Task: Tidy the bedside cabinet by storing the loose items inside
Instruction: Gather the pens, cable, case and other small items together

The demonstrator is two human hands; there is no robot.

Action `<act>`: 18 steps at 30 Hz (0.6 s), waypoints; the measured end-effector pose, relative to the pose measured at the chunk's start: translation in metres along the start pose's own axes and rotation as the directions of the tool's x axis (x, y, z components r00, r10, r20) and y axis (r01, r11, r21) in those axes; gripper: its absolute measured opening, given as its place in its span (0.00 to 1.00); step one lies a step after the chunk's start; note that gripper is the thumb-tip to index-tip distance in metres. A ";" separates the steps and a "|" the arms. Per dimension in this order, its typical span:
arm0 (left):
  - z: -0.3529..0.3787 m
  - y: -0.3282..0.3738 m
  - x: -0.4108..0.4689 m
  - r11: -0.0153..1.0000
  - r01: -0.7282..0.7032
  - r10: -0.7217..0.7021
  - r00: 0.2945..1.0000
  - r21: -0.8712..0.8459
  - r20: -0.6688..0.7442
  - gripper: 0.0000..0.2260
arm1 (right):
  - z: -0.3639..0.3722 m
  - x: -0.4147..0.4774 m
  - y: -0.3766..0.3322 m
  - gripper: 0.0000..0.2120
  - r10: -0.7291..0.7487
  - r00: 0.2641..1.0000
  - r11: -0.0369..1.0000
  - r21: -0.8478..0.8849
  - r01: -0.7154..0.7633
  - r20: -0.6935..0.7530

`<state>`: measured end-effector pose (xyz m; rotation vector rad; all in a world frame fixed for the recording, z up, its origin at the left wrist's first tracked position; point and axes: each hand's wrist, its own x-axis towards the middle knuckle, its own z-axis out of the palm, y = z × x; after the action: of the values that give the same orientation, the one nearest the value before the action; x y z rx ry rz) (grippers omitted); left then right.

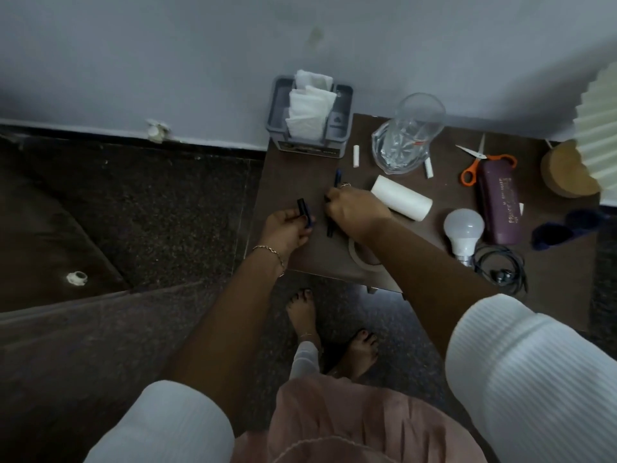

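**Brown cabinet top: hazards while collecting the pens**

Brown laminate forms the cabinet top (300,182), where all the loose items lie. Its drawer or door is out of view, so the route into storage cannot be judged. Both hands work at the near-left corner.

Hazards, largest item first:

1. Glass jug (410,135): it stands at the far edge, just beyond the right hand (354,212). A forearm raised carelessly could tip it, and it would probably break.
2. White cylinder (400,197): it lies on its side just right of the right hand. A nudge from the wrist could roll it towards the bulb (464,228).
3. Bulb: it lies on its side close to the near edge. It is round and fragile, so a small push could send it over.
4. Scissors (474,162): these lie far right with the blades parted. They should later be picked up by the orange handles.
5. Tape ring (359,259): it lies partly under the right forearm at the near edge, where a dragged arm could sweep it off.
6. Dark pens (330,228): the right hand is clenched round them low over the top. The left hand (287,228) pinches one more pen (304,210) beyond the left edge, above the floor. A loose bundle could slip, and a dropped pen could roll away.
7. White stubs (356,156): these lie beside the jug and are small enough to be missed.
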<state>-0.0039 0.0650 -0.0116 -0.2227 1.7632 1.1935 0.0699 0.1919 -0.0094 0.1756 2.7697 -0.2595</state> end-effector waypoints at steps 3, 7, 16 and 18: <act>-0.009 0.008 0.002 1.000 0.000 0.000 1.000 -0.015 -0.006 0.05 | -0.002 0.007 -0.003 0.14 -0.047 0.999 0.998 -0.039 0.048 0.021; -0.016 0.015 0.003 0.996 -0.012 0.008 0.999 -0.090 -0.048 0.06 | -0.004 0.011 -0.003 0.13 -0.070 0.998 0.997 -0.013 0.070 0.008; -0.029 0.022 -0.006 0.964 -0.165 0.120 0.970 -0.210 -0.213 0.05 | -0.008 -0.008 -0.015 0.04 0.306 0.852 0.892 0.440 -0.101 -0.425; -0.032 0.024 -0.009 0.951 -0.190 0.134 0.964 -0.245 -0.230 0.06 | -0.009 -0.018 -0.018 0.05 0.457 0.798 0.782 0.606 -0.149 -0.393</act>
<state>-0.0325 0.0487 0.0121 -0.3797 1.8269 1.5778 0.0804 0.1744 0.0080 0.9958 3.0235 -1.0635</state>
